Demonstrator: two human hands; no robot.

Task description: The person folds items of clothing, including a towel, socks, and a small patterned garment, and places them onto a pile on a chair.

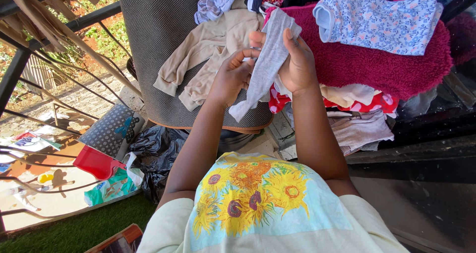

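Head view shows the right hand [297, 64] holding a grey sock [265, 67] up, fingers wrapped around it. Beside it, the left hand [232, 77] pinches the sock's edge, maybe with its fingertips. Behind the hands sits a fluffy pink towel [391, 67] and a tan shirt [208, 49].

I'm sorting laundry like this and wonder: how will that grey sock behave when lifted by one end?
The grey sock is probably floppy: it droops below both hands and bends over the right hand. It looks light, since the left hand pinches it with only its fingers. Its soft knit likely grips rather than slips.
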